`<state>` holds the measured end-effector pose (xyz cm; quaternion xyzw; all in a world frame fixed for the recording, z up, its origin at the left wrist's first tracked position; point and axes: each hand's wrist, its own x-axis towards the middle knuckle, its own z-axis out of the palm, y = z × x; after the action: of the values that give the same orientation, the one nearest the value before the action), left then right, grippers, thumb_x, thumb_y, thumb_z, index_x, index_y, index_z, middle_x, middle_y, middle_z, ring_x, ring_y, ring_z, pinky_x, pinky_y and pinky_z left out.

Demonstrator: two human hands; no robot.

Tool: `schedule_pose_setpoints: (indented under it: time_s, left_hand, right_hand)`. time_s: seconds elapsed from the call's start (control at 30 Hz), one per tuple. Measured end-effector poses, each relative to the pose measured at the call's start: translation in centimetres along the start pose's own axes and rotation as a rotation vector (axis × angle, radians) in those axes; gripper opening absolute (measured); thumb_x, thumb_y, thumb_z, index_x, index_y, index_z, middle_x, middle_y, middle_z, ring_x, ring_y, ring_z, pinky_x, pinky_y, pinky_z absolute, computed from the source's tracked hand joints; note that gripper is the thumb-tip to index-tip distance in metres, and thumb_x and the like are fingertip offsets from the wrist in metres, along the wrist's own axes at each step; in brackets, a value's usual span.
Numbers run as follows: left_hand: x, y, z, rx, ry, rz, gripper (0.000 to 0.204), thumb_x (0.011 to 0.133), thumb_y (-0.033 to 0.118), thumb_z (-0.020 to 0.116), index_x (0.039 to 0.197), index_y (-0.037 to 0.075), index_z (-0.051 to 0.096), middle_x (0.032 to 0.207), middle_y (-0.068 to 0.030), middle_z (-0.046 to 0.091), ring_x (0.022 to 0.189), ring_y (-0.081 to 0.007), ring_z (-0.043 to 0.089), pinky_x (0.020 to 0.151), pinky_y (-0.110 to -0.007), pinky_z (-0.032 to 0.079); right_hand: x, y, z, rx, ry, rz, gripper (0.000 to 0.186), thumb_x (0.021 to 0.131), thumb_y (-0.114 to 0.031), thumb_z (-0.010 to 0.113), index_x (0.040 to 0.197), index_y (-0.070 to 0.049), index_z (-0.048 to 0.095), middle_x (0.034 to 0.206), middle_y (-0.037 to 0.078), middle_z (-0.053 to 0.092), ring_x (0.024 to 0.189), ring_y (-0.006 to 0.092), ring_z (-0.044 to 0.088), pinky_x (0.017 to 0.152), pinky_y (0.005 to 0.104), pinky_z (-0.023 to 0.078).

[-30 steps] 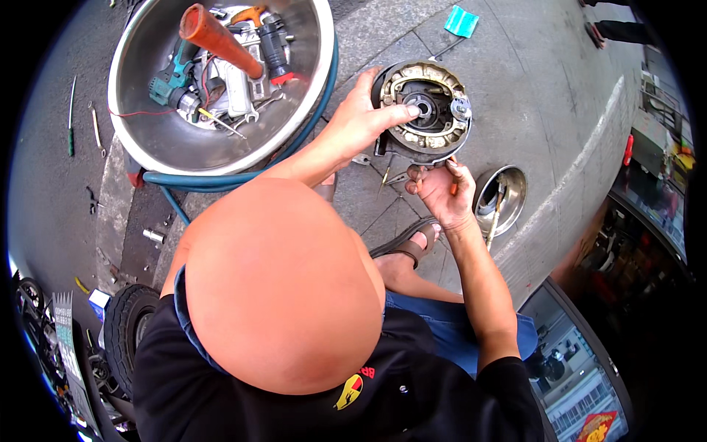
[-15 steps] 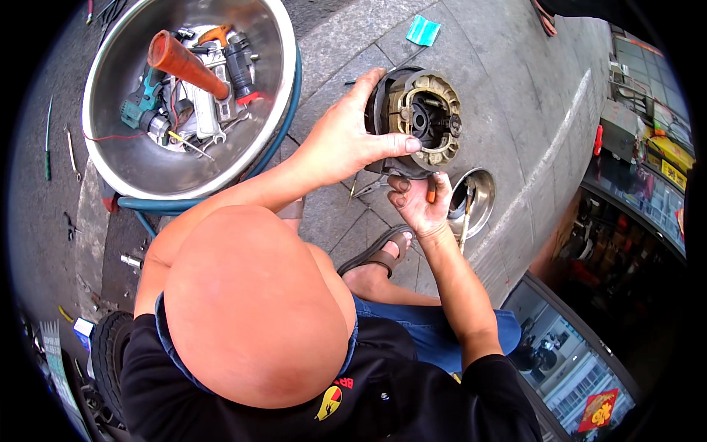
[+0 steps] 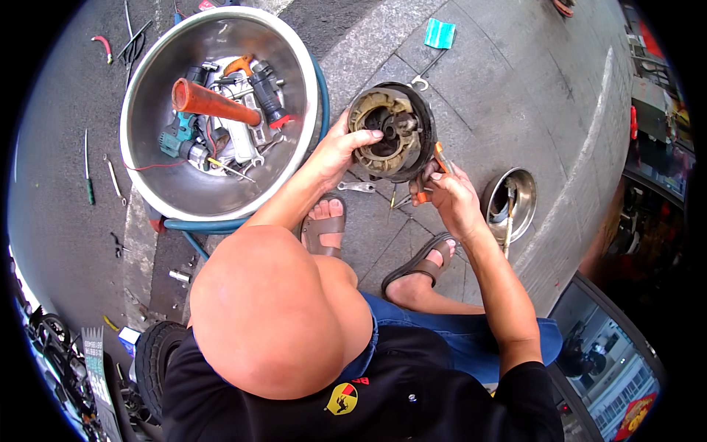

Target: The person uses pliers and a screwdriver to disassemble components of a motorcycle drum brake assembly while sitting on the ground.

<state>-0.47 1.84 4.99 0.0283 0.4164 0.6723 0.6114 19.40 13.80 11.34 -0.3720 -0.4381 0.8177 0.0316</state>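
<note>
My left hand (image 3: pixel 340 151) grips a round drum brake assembly (image 3: pixel 398 163) from its left side, thumb over the inner edge and the other fingers mostly hidden. Tan brake shoes form a ring around its dark hub, within a black outer rim. At the assembly's lower right, my right hand (image 3: pixel 453 197) is closed on an orange-handled tool (image 3: pixel 441 157). One orange part rises above the fingers and another shows below them; its working end is hidden. Whether the tool touches the rim, I cannot tell.
A large metal bowl (image 3: pixel 143 151) at left holds a teal drill (image 3: pixel 177 136), an orange cone (image 3: pixel 213 102) and several tools. A small metal bowl (image 3: pixel 526 210) with a brush (image 3: pixel 509 214) stands at right. An open-ended wrench (image 3: pixel 420 82) lies beyond the assembly, and another wrench (image 3: pixel 356 187) near my feet.
The brake assembly has moved left, toward the large bowl, and been turned, showing its black rim at right. My right hand has turned, bringing more of the orange-handled tool into sight.
</note>
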Motion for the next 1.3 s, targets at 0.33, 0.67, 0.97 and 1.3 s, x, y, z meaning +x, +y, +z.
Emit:
schedule_pose_setpoints:
  time_s: [0.33,0.67,0.97,1.3]
  left_hand:
    - [-0.2,-4.3,-5.0,0.319,0.275,0.184,0.073,0.087,0.020,0.065,0.149,-0.002,0.033,0.145,-0.0180,0.045,0.138,-0.0264,0.040,0.115,-0.039,0.031]
    - [-3.1,-4.4,-4.7,1.231,0.063,0.506,0.106,0.063,0.050,0.088,0.148,0.010,0.039,0.155,-0.0253,0.029,0.143,-0.0419,0.031,0.115,-0.049,0.032]
    - [-6.1,-5.0,-3.3,1.120,0.262,0.513,0.107,0.062,0.039,0.092,0.145,-0.002,0.037,0.132,-0.0202,0.048,0.117,-0.0324,0.055,0.103,-0.043,0.045]
    - [-6.7,-5.8,-3.6,0.493,0.243,0.136,0.111,0.066,0.020,0.093,0.149,-0.002,0.022,0.104,-0.0099,0.055,0.085,-0.0126,0.058,0.076,-0.025,0.053]
  right_hand:
    - [2.2,7.9,0.9,-0.307,0.026,-0.052,0.019,0.092,-0.022,0.055,0.099,-0.004,0.055,0.086,0.003,0.056,0.077,0.0116,0.056,0.066,0.0286,0.050]
    - [0.7,11.7,-0.4,-0.521,0.049,-0.152,0.021,0.091,-0.020,0.055,0.100,-0.002,0.054,0.086,0.006,0.054,0.079,0.0158,0.057,0.071,0.0329,0.050]
    - [-1.5,12.6,2.2,-0.402,0.126,-0.129,0.020,0.088,-0.017,0.057,0.099,0.000,0.056,0.085,0.010,0.056,0.077,0.0203,0.057,0.074,0.0349,0.048]
    - [-1.2,13.7,2.9,-0.361,0.054,-0.135,0.019,0.093,-0.016,0.053,0.103,-0.001,0.054,0.090,0.006,0.058,0.081,0.0134,0.058,0.073,0.0306,0.052]
